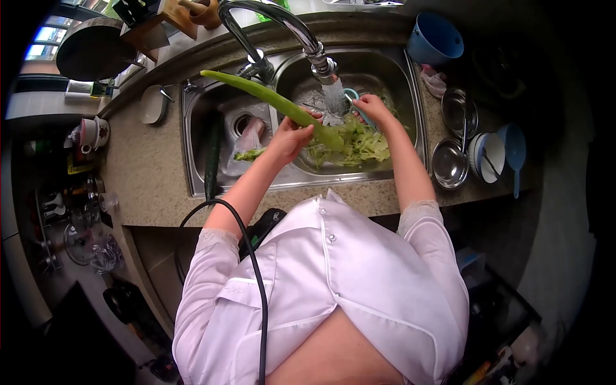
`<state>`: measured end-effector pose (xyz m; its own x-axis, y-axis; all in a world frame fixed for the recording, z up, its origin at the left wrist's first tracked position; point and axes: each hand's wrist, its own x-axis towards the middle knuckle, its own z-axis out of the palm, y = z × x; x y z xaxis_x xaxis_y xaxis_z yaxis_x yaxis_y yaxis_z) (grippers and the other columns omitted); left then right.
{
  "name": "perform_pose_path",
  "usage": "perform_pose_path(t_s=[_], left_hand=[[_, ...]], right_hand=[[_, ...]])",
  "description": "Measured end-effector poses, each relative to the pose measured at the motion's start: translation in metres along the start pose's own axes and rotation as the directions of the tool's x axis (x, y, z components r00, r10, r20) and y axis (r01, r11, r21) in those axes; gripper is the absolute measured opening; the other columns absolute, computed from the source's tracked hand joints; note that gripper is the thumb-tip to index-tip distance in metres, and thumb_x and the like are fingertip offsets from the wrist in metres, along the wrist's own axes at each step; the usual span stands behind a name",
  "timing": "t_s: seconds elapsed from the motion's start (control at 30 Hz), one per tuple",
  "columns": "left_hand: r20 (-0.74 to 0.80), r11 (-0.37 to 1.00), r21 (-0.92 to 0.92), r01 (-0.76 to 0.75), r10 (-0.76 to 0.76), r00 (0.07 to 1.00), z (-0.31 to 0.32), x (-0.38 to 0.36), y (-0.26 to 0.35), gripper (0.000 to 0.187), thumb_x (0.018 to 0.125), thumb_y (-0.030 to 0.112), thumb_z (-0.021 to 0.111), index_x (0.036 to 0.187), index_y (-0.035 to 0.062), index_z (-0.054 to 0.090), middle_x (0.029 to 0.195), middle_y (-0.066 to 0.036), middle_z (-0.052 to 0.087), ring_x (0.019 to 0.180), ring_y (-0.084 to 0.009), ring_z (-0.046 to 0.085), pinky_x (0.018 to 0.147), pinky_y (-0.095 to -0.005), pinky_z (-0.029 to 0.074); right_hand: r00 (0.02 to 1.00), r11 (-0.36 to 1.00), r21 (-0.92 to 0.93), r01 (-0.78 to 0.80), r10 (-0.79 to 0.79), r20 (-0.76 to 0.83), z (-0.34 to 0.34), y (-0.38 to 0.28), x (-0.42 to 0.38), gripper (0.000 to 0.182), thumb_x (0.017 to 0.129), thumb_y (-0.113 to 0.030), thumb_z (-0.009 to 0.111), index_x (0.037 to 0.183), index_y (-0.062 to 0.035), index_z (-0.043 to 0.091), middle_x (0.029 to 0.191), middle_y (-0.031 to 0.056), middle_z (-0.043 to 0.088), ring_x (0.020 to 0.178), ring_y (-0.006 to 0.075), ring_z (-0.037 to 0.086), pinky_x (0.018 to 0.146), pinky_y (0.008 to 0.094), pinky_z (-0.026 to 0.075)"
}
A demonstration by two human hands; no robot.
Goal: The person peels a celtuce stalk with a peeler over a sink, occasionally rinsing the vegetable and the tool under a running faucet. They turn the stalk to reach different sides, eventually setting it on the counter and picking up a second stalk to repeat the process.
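Over the double sink, my left hand is closed around a long green stalk, which slants from upper left down into the right basin. My right hand grips a light blue-handled tool beside the running water; its working end is hard to make out. Pale green leaves and peelings lie in the right basin below both hands. In the left basin are a dark green cucumber-like vegetable and a clear plastic bag with something pinkish inside.
The chrome faucet arches over the sink. Metal bowls, a white bowl, a blue ladle and a blue bucket stand at right. A small white dish sits left of the sink. A black cable hangs in front.
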<state>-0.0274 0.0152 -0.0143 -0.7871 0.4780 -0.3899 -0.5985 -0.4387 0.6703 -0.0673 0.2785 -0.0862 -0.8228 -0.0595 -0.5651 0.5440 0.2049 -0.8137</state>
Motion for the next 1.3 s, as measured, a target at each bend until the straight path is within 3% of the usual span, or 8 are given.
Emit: perform_pose_path(t_s=[0.47,0.73,0.87,1.0,1.07,1.2,1.27,1.3], left_hand=[[-0.165,0.964,-0.264,-0.036,-0.008,0.986,0.028,0.110,-0.021,0.032,0.080,-0.003,0.062,0.108,0.0031,0.049,0.107,-0.011,0.056,0.102,-0.0242,0.056,0.090,-0.0389,0.049],[-0.269,0.955,-0.279,-0.103,0.025,0.963,0.029,0.107,-0.027,0.031,0.085,0.002,0.058,0.113,0.0029,0.046,0.112,-0.012,0.054,0.107,-0.0290,0.053,0.096,-0.0459,0.046],[-0.275,0.944,-0.301,-0.137,0.051,0.960,0.013,0.099,-0.031,0.028,0.084,0.004,0.061,0.108,0.0042,0.049,0.107,-0.011,0.055,0.105,-0.0278,0.055,0.095,-0.0467,0.046],[-0.322,0.967,-0.186,-0.172,0.105,0.941,-0.001,0.081,-0.018,0.019,0.085,0.011,0.063,0.100,0.0062,0.055,0.101,-0.009,0.058,0.098,-0.0242,0.057,0.091,-0.0426,0.048],[-0.304,0.958,-0.216,-0.190,0.119,0.945,-0.005,0.078,-0.013,0.018,0.085,0.011,0.063,0.100,0.0060,0.055,0.102,-0.009,0.058,0.098,-0.0241,0.058,0.090,-0.0409,0.049],[-0.272,0.961,-0.224,-0.160,0.095,0.958,-0.003,0.084,-0.011,0.024,0.083,0.005,0.064,0.104,0.0059,0.052,0.102,-0.010,0.059,0.098,-0.0237,0.058,0.090,-0.0390,0.049],[-0.261,0.961,-0.228,-0.156,0.094,0.961,0.002,0.094,-0.016,0.032,0.081,0.001,0.064,0.108,0.0068,0.050,0.106,-0.009,0.057,0.101,-0.0230,0.056,0.091,-0.0383,0.048],[-0.281,0.966,-0.196,-0.166,0.107,0.954,0.006,0.099,-0.018,0.030,0.081,0.000,0.062,0.107,0.0067,0.050,0.105,-0.009,0.056,0.101,-0.0233,0.056,0.092,-0.0389,0.047]], right_hand=[[0.958,0.713,0.700,0.036,0.176,-0.229,0.007,0.055,-0.072,0.023,0.095,-0.027,0.046,0.085,-0.0067,0.046,0.067,0.0046,0.054,0.051,0.0135,0.052,0.044,0.0268,0.044],[0.758,0.897,0.199,0.396,-0.197,-0.622,0.038,0.023,-0.071,0.019,0.096,-0.025,0.041,0.089,-0.0077,0.040,0.061,0.0045,0.049,0.047,0.0117,0.051,0.041,0.0268,0.040],[0.579,0.760,-0.482,0.435,-0.646,-0.497,0.052,0.013,-0.047,0.018,0.094,-0.022,0.046,0.095,-0.0035,0.042,0.069,0.0191,0.057,0.059,0.0370,0.057,0.050,0.0460,0.042],[0.683,0.919,-0.378,-0.112,-0.205,-0.701,0.002,0.066,-0.008,0.022,0.091,-0.024,0.048,0.094,-0.0025,0.045,0.080,0.0272,0.058,0.077,0.0453,0.056,0.063,0.0519,0.044],[0.665,0.923,-0.365,-0.125,-0.195,-0.721,-0.003,0.076,-0.003,0.023,0.090,-0.024,0.050,0.091,-0.0012,0.046,0.081,0.0263,0.059,0.078,0.0447,0.057,0.066,0.0516,0.044],[0.727,0.950,-0.298,0.093,-0.269,-0.632,0.002,0.092,0.000,0.020,0.091,-0.021,0.049,0.088,-0.0024,0.043,0.066,0.0128,0.055,0.043,0.0205,0.054,0.037,0.0337,0.043],[0.860,0.946,0.314,0.083,0.091,-0.502,0.013,0.056,-0.032,0.019,0.092,-0.022,0.048,0.090,-0.0040,0.042,0.064,0.0089,0.053,0.041,0.0171,0.051,0.036,0.0301,0.041],[0.872,0.953,0.295,0.074,0.082,-0.483,0.015,0.054,-0.034,0.018,0.093,-0.022,0.048,0.092,-0.0053,0.042,0.066,0.0065,0.053,0.042,0.0139,0.049,0.037,0.0276,0.041]])
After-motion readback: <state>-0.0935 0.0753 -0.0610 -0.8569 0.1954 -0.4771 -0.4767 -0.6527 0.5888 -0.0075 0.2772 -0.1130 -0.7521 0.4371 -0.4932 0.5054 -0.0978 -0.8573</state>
